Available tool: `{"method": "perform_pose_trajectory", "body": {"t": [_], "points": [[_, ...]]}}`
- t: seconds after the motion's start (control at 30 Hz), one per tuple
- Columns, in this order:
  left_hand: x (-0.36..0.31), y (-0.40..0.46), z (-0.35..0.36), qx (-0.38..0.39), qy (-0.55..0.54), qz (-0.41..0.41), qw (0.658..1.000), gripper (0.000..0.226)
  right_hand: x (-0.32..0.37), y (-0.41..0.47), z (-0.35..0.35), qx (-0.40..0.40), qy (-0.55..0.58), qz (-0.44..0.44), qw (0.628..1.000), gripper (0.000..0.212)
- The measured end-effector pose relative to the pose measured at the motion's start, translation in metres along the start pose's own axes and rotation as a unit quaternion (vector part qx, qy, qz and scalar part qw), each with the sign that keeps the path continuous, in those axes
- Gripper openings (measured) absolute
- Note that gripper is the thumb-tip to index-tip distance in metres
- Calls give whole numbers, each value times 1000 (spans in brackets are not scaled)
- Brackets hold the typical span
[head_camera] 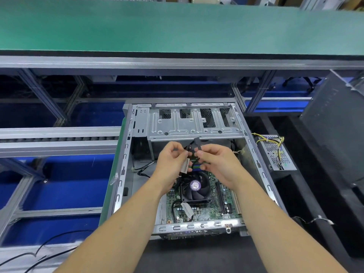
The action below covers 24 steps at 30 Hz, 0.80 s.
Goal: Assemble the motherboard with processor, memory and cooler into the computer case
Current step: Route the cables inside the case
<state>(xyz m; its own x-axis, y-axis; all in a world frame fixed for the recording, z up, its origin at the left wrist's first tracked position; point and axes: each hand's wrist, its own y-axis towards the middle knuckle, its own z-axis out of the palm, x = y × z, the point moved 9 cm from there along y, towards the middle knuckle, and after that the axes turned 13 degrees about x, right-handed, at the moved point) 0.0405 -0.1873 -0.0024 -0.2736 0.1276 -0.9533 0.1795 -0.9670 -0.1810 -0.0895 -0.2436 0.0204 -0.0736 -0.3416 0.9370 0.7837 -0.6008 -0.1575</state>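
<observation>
Head view showed us our surroundings first: beyond our hands ran a long green conveyor belt (177,26) on a grey aluminium frame (177,65), with blue panels under it. Off to the right of our right hand (218,164) sat a perforated metal power supply (275,152) with yellow and black wires bunched on top of it, well apart from the case, and farther right stood a dark grey side panel (332,123), tilted. Down to the left of our left forearm, loose black cables (45,249) trailed across the bench edge.

Directly beneath both hands lay the open computer case (197,170), on its side. Its silver drive cage (193,123) spanned the case just beyond our fingertips. Below our wrists, inside the case, we saw the green motherboard (214,209) lying flat, and on it the cooler (195,187), a black fan with a purple round label, just under the heel of our left hand (173,164). Memory slots ran along the board below our right wrist.

Our hands met above the cooler. We pinched a black cable (197,148) between them: the left hand's fingers were curled round the part carrying a white tag, the right hand's thumb and fingers gripped it near the black connector, which stood up past our fingertips toward the drive cage. Part of a flat multicoloured ribbon showed between our palms, and our hands hid what it joined.
</observation>
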Motion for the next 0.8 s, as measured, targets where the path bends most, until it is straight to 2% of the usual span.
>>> {"method": "perform_pose_trajectory", "body": {"t": [0.1,0.23,0.33,0.43,0.47,0.53,0.63,0.7,0.8], "points": [[-5,-2,5,15,32,15,999,18,0,0,1,0,-30,-2,1000,25],[-9,-4,14,42,13,7,999,18,0,1,-3,-16,-109,1,994,37],[-8,-6,22,83,-41,-8,996,22,2,2,-8,-45,-164,-13,985,20],[-13,-6,23,80,59,35,994,11,0,4,-7,-49,-190,-9,981,25],[-14,-6,23,76,62,41,994,8,-1,4,-6,-39,-157,-9,987,29],[-13,-4,20,71,45,39,996,19,-1,3,-2,-21,-104,-11,994,32],[-12,-5,22,84,22,26,996,11,8,2,-3,-44,-182,-37,982,22],[-8,-6,29,101,-21,3,995,22,12,1,-7,-74,-204,-51,975,13],[-4,-5,32,99,-92,-27,990,37,12,0,-9,-79,-181,-47,979,17]]}}
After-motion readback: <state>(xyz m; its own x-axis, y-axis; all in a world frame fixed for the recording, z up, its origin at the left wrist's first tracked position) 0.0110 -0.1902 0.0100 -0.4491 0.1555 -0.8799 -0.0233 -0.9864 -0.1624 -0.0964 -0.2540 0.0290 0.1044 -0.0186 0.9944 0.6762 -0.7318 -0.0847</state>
